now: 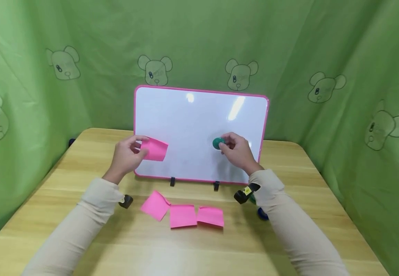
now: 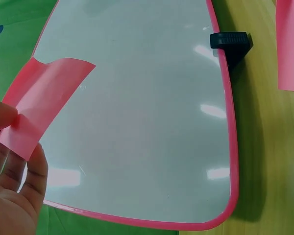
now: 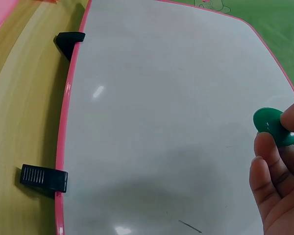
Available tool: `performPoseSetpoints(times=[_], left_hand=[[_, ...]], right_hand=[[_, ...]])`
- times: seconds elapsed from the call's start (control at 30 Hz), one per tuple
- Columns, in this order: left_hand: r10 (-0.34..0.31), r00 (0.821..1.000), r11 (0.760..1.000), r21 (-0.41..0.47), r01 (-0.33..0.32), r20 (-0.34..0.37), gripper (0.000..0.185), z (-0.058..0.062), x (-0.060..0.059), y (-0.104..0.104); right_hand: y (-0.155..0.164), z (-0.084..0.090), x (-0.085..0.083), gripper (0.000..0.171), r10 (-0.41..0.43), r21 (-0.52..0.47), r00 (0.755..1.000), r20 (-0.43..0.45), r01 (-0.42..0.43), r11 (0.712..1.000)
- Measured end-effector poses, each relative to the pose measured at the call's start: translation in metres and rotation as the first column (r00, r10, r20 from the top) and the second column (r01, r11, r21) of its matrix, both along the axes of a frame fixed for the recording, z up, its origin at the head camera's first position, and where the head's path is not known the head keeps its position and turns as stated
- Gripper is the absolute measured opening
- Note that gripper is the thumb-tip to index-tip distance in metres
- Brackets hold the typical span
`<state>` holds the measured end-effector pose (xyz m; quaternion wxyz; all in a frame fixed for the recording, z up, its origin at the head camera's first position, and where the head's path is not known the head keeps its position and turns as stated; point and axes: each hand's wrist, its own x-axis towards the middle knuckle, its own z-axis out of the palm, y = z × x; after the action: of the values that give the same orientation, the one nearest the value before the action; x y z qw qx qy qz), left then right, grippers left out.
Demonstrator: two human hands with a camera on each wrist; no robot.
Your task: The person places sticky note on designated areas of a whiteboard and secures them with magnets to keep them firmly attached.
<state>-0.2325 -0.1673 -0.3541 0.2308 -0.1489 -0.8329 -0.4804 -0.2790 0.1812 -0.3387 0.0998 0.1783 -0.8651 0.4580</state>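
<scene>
A pink-framed whiteboard stands upright on two black feet at the middle of the wooden table. My left hand pinches a pink sticky note in front of the board's lower left part; in the left wrist view that pink sticky note is held between my thumb and fingers. My right hand pinches a round green magnet close to the board's right half. The same green magnet shows in the right wrist view, gripped at my fingertips.
Three pink sticky notes lie on the table in front of the board. A blue magnet peeks out under my right sleeve. Black board feet stick out at the lower edge. Green cloth walls surround the table.
</scene>
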Motion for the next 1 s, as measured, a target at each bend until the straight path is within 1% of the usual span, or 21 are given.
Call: performPoseSetpoints(times=[0.13, 0.33, 0.5, 0.57, 0.73, 0.83, 1.0], left_hand=[[-0.003, 1.000, 1.000, 0.005, 0.003, 0.001, 0.027, 0.002, -0.005, 0.001], [0.004, 1.000, 1.000, 0.004, -0.004, 0.024, 0.028, 0.005, -0.010, 0.001], [-0.005, 1.000, 1.000, 0.008, 0.005, 0.025, 0.029, 0.005, -0.013, 0.002], [-0.004, 1.000, 1.000, 0.013, 0.004, 0.024, 0.029, 0.004, -0.014, 0.001], [0.007, 1.000, 1.000, 0.019, -0.007, 0.013, 0.030, 0.004, -0.018, 0.001], [0.003, 1.000, 1.000, 0.019, -0.003, 0.001, 0.030, 0.006, -0.021, 0.002], [0.000, 1.000, 1.000, 0.015, 0.000, 0.014, 0.030, 0.008, -0.022, 0.004]], right_hand=[[-0.003, 0.002, -0.004, 0.016, 0.000, -0.007, 1.000, -0.030, 0.000, 1.000], [-0.007, 0.006, -0.009, 0.018, 0.011, -0.010, 1.000, -0.024, -0.011, 1.000], [-0.009, 0.007, -0.011, 0.019, 0.011, 0.000, 1.000, -0.022, -0.011, 1.000], [-0.011, 0.007, -0.013, 0.020, 0.007, -0.010, 1.000, -0.026, -0.008, 1.000], [-0.016, 0.009, -0.015, 0.022, 0.000, -0.072, 0.999, -0.041, -0.003, 0.997], [-0.018, 0.010, -0.016, 0.022, -0.004, -0.080, 0.999, -0.051, 0.000, 0.997], [-0.020, 0.010, -0.018, 0.022, 0.003, -0.092, 0.999, -0.047, -0.008, 0.996]])
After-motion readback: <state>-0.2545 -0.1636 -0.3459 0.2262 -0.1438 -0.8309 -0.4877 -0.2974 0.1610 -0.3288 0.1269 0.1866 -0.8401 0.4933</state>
